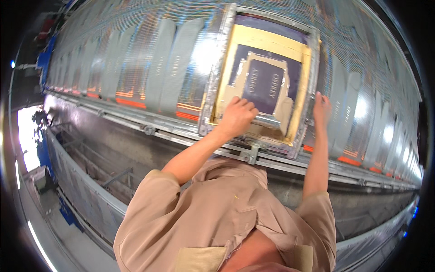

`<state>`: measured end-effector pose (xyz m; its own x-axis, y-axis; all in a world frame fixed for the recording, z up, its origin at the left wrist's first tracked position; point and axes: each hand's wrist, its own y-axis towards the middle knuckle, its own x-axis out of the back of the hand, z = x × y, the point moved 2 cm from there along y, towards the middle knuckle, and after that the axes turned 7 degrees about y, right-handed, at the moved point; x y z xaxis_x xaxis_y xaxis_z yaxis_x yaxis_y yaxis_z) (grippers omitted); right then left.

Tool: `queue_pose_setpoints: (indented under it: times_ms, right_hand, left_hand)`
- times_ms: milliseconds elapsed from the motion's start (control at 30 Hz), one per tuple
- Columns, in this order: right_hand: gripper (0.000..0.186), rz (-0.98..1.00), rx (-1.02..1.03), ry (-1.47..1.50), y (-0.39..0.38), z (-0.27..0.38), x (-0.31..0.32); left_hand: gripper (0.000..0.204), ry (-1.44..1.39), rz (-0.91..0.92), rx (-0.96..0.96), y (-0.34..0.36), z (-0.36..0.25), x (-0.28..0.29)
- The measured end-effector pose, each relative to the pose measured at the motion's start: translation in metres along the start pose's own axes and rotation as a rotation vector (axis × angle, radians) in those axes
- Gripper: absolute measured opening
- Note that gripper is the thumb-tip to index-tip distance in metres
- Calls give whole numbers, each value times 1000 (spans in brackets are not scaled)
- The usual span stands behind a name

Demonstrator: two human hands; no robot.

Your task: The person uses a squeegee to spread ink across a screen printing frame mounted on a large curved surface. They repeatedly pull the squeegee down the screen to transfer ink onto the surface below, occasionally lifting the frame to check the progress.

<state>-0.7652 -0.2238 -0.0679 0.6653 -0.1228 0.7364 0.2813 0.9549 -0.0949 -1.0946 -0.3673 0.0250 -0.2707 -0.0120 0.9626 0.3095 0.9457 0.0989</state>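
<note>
In front of me a metal-edged screen printing frame (220, 59) lies on the long table. Yellow tape (263, 38) borders its dark purple mesh (293, 70), which has pale lettering in the middle. My left hand (239, 116) is closed over the lower left of the mesh, on a squeegee with a shiny bar (268, 120); its grip is hidden under my fingers. Pale grey paste (284, 111) lies beside the bar. My right hand (321, 108) is at the frame's right edge with its fingers curled, slightly blurred. What they hold there, if anything, is hidden.
Rows of grey, strap-shaped printed pieces (185, 63) with orange ends cover the table on both sides. A metal rail (149, 130) with clamps runs along its near edge, a bracket (253, 152) below the frame. Another long table (90, 177) stands behind me, across an aisle.
</note>
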Motion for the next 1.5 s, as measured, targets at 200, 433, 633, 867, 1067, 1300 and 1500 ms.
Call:
queue_pose_setpoints:
  times_ms: [200,433,633,867,1067,1300,1500]
  right_hand:
    - [45,83,-183,215,-24,76,34]
    - [39,27,73,329,-84,156,-81]
    - [34,-32,55,494,-128,237,-148]
    - [38,-28,-72,403,-136,229,-168]
    - [37,87,-140,216,-124,226,-188]
    - [41,376,315,149,-108,321,-166]
    - [37,728,738,-178,-81,427,-213]
  left_hand:
    - [27,-75,-31,28,-13,13,23]
    - [31,-5,21,62,-61,134,83]
    - [27,62,44,34,-113,214,118]
    - [35,33,-35,-67,-177,209,111]
    - [39,53,-24,-79,-164,234,110]
    - [37,121,-81,-85,-33,319,88]
    - [29,90,210,6,58,355,110]
